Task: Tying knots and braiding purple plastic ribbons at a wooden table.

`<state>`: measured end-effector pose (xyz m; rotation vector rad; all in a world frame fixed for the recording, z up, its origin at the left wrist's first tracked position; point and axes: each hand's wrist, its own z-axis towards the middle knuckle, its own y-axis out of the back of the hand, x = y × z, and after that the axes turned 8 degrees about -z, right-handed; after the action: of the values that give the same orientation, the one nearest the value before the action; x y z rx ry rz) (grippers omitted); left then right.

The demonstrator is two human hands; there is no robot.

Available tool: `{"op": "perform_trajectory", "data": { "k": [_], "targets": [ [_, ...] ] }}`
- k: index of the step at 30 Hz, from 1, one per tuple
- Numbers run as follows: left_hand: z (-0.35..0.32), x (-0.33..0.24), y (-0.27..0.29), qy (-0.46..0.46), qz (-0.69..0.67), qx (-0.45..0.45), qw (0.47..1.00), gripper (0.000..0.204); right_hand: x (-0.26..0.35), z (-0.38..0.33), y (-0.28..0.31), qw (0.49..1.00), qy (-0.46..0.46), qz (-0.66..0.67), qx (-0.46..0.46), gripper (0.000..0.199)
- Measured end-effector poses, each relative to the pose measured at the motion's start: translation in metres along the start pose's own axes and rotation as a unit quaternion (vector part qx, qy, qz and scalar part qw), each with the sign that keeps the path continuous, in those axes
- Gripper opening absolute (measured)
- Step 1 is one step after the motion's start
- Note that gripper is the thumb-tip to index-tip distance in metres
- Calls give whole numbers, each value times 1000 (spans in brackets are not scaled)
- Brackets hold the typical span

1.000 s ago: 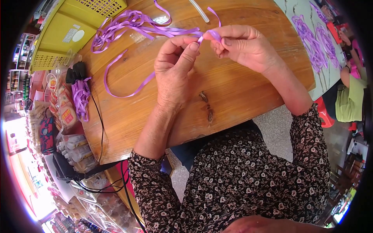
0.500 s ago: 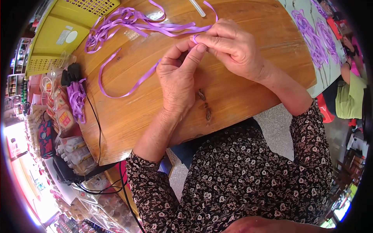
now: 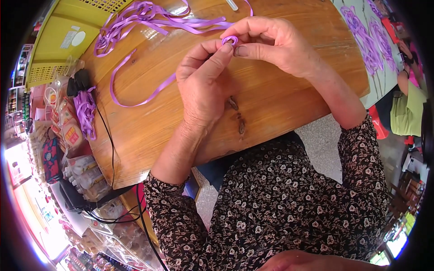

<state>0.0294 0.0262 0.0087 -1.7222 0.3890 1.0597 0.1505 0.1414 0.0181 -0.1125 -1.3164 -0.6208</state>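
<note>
A length of purple ribbon (image 3: 143, 101) curves over the wooden table on the left and runs up into my left hand (image 3: 201, 83). That hand pinches it between thumb and bent fingers, and a small ribbon loop (image 3: 229, 39) stands up above the thumb tip. My right hand (image 3: 275, 47) meets the loop from the right, its index fingertip on the loop's far side and its thumb just beside it, with a gap between the two. Past the right knuckles another stretch of ribbon shows; what the right hand's remaining fingers grip is hidden.
A heap of loose purple ribbons (image 3: 149, 18) lies at the far side of the wooden table (image 3: 149, 144). At the far left stands a yellow-green plastic basket (image 3: 54, 45). A purple bundle (image 3: 84, 110) and a black cable (image 3: 108, 135) are at the left edge. More ribbons (image 3: 361, 40) lie on a white surface at right.
The right thumb has drawn away from its pinch, and the small ribbon loop now shows more openly between my hands. The view has shifted slightly.
</note>
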Motion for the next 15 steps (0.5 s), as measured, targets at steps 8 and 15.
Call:
{"op": "perform_trajectory", "data": {
  "k": [8, 15],
  "targets": [
    [0, -4, -1, -15, 104, 5, 994, 9, 2, -4, 4, 924, 160, -347, -18, 21],
    [4, -3, 4, 10, 170, -14, 985, 13, 9, 4, 15, 823, 305, -475, -66, 23]
  ]
}}
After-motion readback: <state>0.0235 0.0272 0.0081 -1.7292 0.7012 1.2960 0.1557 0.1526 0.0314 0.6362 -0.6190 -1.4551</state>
